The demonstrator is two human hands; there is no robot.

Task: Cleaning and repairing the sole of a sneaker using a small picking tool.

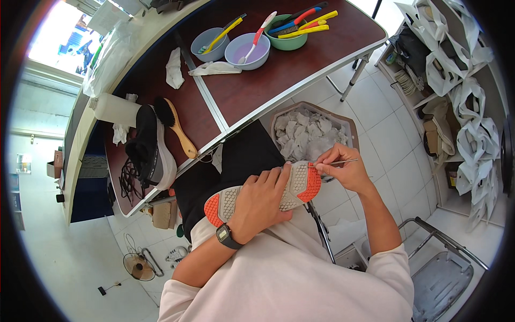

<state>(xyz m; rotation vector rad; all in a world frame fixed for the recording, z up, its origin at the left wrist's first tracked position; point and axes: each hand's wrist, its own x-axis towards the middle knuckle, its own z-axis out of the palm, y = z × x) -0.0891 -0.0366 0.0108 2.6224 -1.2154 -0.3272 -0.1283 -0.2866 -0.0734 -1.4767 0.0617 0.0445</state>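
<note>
Across my lap lies a shoe (297, 181) with its sole up, showing a pale honeycomb tread with orange patches at toe and heel. My left hand (257, 201) is wrapped over the middle of it and hides part of the tread. In my right hand (346, 170) a thin metal pick-like tool (348, 160) is pinched, its tip at the orange patch on the sole's right end. Whether it is a single rod or tweezers, I cannot tell. The shoe's upper is hidden beneath the sole.
On the dark red table (236, 102) stand a grey bowl (214, 51), a lilac bowl (248, 51) and a green bowl (289, 42) with brushes. A black shoe (145, 147) lies beside a wooden-handled brush (177, 129). A bin (314, 129) of crumpled paper stands below.
</note>
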